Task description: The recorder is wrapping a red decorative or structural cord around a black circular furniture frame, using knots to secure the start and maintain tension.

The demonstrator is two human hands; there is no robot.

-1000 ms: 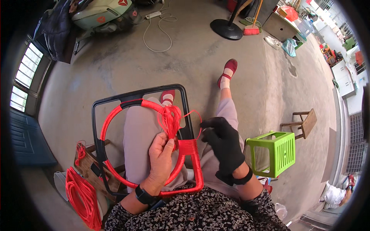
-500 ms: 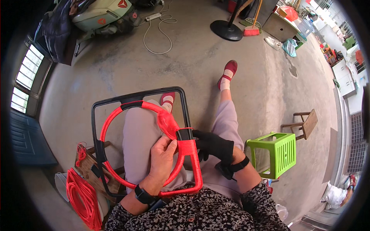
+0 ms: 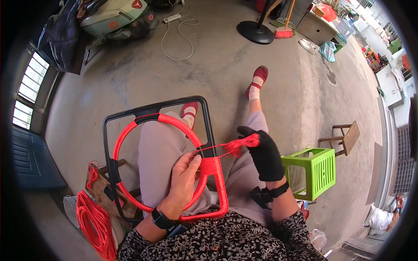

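A black square frame [image 3: 152,105] with a round inner ring [image 3: 123,141] rests tilted on my lap. Red cord is wound tightly round most of the ring and the near right corner, while several sections stay bare black. My bare left hand [image 3: 183,179] pinches the ring's right side, thumb by the bare black joint. In a black glove, my right hand [image 3: 266,157] grips a loose bundle of red cord [image 3: 239,144], out to the right of the frame. Thin strands run taut from the bundle to the joint near my left fingertips.
Left of me, a big red cord coil [image 3: 93,226] hangs over a pale bucket, beside a wooden stool [image 3: 101,185]. A green plastic stool [image 3: 321,174] and a small wooden stool [image 3: 348,138] stand right. A scooter [image 3: 111,19], white cable [image 3: 163,41] and round black base [image 3: 256,32] lie ahead.
My right hand has pulled away from the joint to the right, carrying the cord bundle, which lay over the ring before. The strands are now stretched. My left hand has barely moved.
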